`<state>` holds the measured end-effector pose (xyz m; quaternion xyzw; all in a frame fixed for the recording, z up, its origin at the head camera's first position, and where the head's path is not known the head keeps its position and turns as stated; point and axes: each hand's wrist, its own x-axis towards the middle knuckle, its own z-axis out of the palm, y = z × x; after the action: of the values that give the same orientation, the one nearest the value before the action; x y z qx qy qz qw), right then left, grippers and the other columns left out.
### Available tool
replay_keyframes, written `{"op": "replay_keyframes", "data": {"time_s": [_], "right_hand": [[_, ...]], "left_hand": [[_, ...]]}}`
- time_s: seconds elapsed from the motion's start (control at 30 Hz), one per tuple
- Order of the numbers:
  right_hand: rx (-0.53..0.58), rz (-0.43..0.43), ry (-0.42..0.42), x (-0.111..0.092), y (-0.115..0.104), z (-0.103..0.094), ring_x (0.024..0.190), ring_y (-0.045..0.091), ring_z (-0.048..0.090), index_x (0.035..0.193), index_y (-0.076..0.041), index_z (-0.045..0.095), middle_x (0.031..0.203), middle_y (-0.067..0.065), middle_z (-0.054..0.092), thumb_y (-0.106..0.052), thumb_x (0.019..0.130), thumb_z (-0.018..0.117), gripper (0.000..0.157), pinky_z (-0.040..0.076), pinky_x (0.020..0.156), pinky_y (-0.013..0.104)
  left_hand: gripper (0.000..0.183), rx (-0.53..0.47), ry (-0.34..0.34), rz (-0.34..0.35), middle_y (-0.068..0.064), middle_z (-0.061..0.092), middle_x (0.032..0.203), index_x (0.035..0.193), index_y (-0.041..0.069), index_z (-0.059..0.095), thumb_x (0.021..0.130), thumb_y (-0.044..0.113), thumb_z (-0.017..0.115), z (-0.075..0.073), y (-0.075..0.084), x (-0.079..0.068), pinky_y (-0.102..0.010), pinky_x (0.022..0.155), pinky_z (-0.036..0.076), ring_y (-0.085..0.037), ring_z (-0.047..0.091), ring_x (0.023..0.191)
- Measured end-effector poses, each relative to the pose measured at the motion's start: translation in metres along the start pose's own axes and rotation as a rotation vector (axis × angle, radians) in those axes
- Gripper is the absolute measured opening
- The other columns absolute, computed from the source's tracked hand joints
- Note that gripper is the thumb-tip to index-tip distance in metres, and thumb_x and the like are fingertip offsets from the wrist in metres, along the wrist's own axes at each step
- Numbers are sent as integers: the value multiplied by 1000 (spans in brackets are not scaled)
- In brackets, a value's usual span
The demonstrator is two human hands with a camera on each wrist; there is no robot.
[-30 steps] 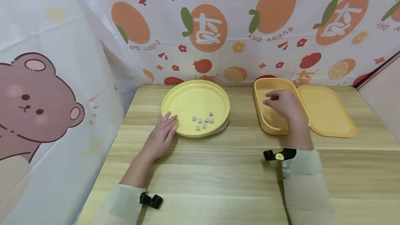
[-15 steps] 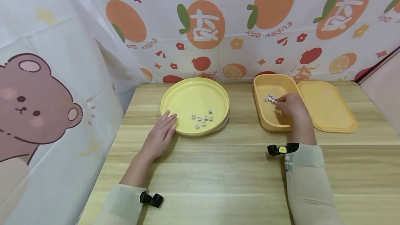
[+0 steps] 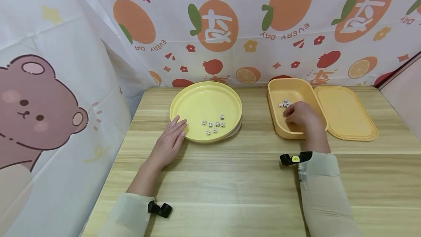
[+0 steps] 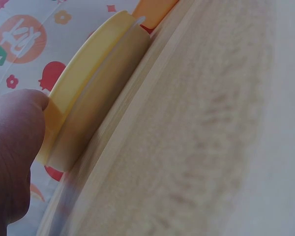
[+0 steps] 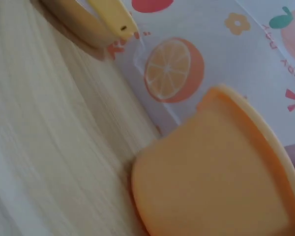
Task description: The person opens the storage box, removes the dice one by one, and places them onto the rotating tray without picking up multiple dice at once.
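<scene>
My left hand [image 3: 170, 142] rests on the near-left rim of a round yellow tray [image 3: 204, 98], fingers extended. Several small white dice [image 3: 210, 124] lie spread over the tray's near-right part. My right hand [image 3: 302, 114] reaches down into an orange-yellow rectangular box [image 3: 279, 129], its fingers bent, thumb and fingertips close together. Just beyond those fingertips a small cluster of dice [image 3: 285, 102] lies on the box floor. Whether a die is between the fingers is hidden. In the right wrist view the box wall [image 5: 206, 172] covers nearly all of the hand.
A flat orange-yellow lid [image 3: 348, 114] lies on the wooden table [image 3: 223, 185], right against the box. The tray sits raised on a pale round base [image 4: 103, 93]. A fruit-print cloth [image 3: 250, 21] hangs behind the table, and a bear-print cloth [image 3: 42, 112] at the left.
My right hand has gone lower into the box and shifted slightly toward its near side; the dice there, hidden a second ago, now show. My left hand and the tray's dice stay put.
</scene>
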<state>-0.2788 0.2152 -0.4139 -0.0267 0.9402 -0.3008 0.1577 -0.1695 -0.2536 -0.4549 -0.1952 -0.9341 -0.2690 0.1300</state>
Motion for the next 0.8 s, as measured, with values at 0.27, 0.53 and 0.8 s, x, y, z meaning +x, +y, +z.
{"op": "replay_keyframes", "data": {"time_s": [0.27,0.53,0.8], "right_hand": [[-95,-173,9,5,-20,19,94,27,53,98,-6,72,97,11,64,-1,84,61,18,46,76,33],[-16,-18,-61,2,-13,15,88,25,54,100,-6,70,99,11,64,-10,85,71,16,47,67,28],[6,-52,22,-2,-16,9,87,25,56,98,-6,72,98,12,65,-18,89,70,15,48,70,31]], "left_hand": [[43,3,-18,-25,-5,49,150,139,3,54,107,27,42,-1,1,0,-41,126,18,-22,26,150],[43,8,-24,-32,-5,48,151,140,3,54,107,27,42,0,1,-1,-43,125,19,-22,25,150],[41,5,-10,-23,-5,49,150,139,2,55,106,24,44,1,0,0,-44,125,20,-22,26,150]]}}
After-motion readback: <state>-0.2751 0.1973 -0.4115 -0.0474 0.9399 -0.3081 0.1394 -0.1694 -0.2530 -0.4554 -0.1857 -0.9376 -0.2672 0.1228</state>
